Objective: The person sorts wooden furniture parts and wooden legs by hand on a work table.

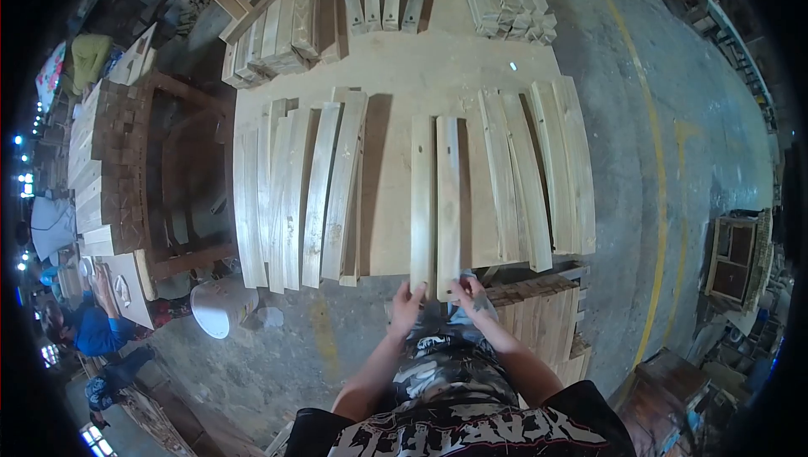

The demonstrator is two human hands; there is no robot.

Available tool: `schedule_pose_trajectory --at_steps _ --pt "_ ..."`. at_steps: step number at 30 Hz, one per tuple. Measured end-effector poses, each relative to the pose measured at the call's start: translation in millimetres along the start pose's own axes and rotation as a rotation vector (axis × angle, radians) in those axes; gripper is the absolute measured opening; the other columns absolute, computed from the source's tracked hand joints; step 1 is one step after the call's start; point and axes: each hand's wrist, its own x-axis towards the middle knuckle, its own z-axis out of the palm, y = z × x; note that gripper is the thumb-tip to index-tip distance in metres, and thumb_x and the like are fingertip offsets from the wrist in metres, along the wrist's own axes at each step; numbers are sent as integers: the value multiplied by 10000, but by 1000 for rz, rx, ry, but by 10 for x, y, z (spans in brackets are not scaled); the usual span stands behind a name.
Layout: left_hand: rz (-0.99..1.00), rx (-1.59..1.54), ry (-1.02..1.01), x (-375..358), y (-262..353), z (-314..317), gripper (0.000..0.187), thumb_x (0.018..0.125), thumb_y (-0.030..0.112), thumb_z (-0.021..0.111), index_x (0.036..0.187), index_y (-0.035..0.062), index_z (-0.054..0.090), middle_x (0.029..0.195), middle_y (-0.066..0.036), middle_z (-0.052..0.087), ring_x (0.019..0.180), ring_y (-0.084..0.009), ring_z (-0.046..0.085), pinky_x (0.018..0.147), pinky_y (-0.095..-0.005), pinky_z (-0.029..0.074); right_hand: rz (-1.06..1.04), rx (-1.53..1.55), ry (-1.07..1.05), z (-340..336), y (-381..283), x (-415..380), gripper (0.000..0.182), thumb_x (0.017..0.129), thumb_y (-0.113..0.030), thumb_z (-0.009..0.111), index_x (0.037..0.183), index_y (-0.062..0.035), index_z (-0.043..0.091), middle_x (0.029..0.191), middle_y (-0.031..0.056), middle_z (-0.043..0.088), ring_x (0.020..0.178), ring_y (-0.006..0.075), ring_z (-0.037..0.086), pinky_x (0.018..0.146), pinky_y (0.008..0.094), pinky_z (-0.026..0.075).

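Two long wooden slats lie side by side on the tabletop, their near ends reaching past its front edge. My left hand is closed at the near end of the left slat. At the end of the right slat, my right hand is closed, with the fingers at its right side. A narrow gap runs between the slats. To the left lies a group of several slats, and another group lies to the right, all pointing away from me.
The light board tabletop has more stacks of wood along its far side. A white bucket stands on the floor at the left. Stacked wood sits below the right front edge. A co-worker is at the far left.
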Motion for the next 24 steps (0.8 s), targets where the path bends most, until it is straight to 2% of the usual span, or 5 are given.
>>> schedule_pose_trajectory --at_steps 6,13,18,20,24 --pt "-110 -7 -61 58 -17 136 510 954 255 729 1377 28 554 1048 -68 682 801 -110 609 695 -272 502 -480 -472 280 162 -344 57 677 833 -408 801 1326 -25 539 1226 190 617 1099 326 627 942 427 505" --pt "38 46 -56 76 -141 136 524 961 383 712 1332 31 598 913 -16 668 729 -85 557 620 -268 473 -388 -900 565 877 -1330 680 1091 722 -571 824 1506 -33 289 1188 209 569 1180 383 544 1009 485 448" --pt "-144 157 -173 76 158 47 610 954 487 686 1335 14 622 973 -37 699 786 -109 603 695 -276 509 -434 -658 328 507 -1317 865 1141 648 -412 880 1517 33 290 1452 296 461 1359 395 469 1141 445 393" --pt "89 70 -39 69 111 171 585 948 533 672 1204 7 682 1006 -103 730 917 -188 668 848 -341 535 -339 -491 155 365 -1492 846 1083 695 -362 859 1515 55 287 1499 282 428 1378 384 457 1160 435 373" --pt "87 -75 -127 -452 1168 256 826 939 554 675 1509 3 442 1367 -186 592 1253 -222 562 1069 -354 436 -106 76 -362 130 -1784 565 752 877 -300 746 1489 -18 415 1350 127 573 1202 250 565 1004 370 476"
